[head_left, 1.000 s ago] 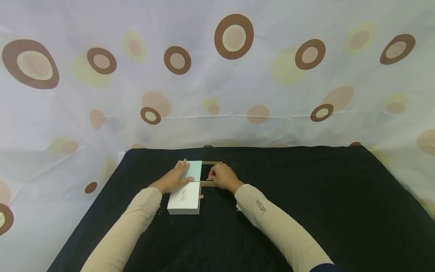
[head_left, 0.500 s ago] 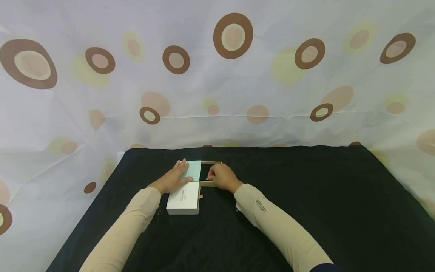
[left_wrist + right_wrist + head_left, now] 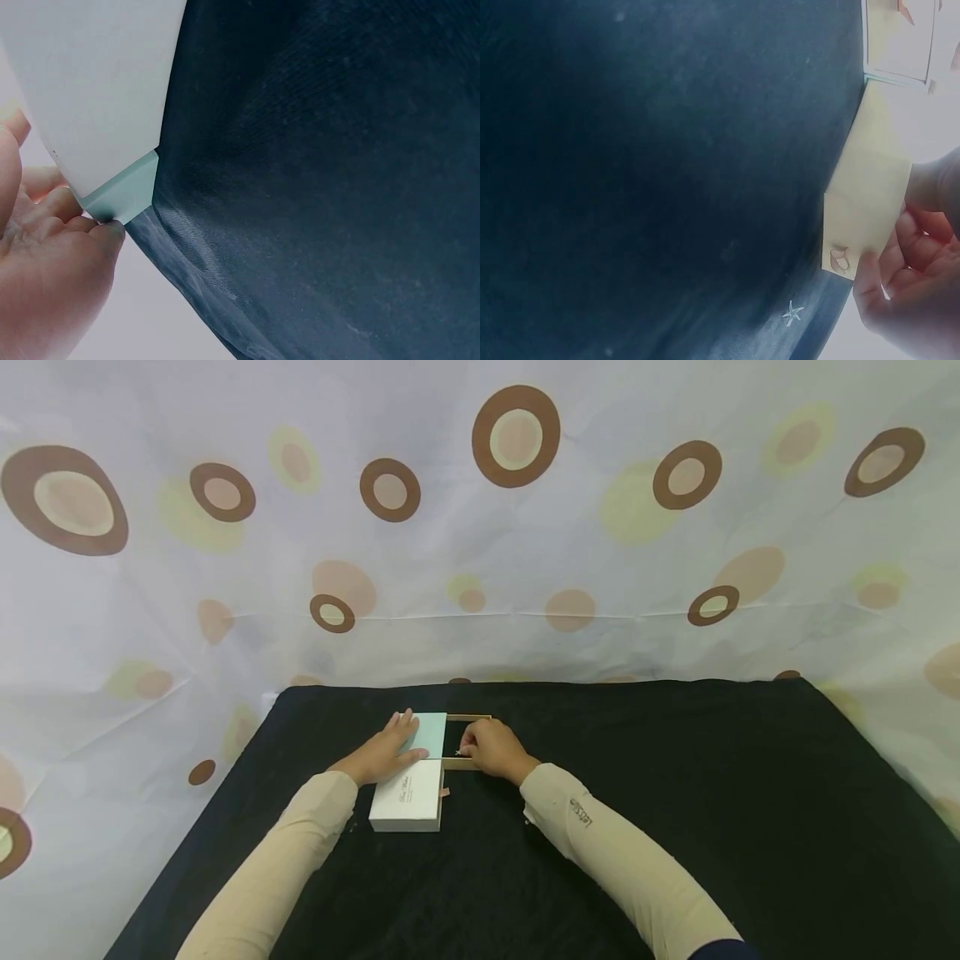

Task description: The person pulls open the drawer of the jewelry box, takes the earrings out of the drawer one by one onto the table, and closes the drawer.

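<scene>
My left hand rests on a light blue box, fingers stretched out and thumb near its front edge. The left wrist view shows a corner of this blue box beside the fingers. A cream drawer sticks out of its right side. My right hand reaches over the drawer with curled fingers, pinching a small silvery thing, whose kind is too small to tell. In the right wrist view, a ribbon tab shows on the drawer's end.
A white box with printed lettering and a ribbon tab lies directly in front of the blue one. Black cloth covers the table. A small star shape shows on the cloth. A patterned curtain hangs behind.
</scene>
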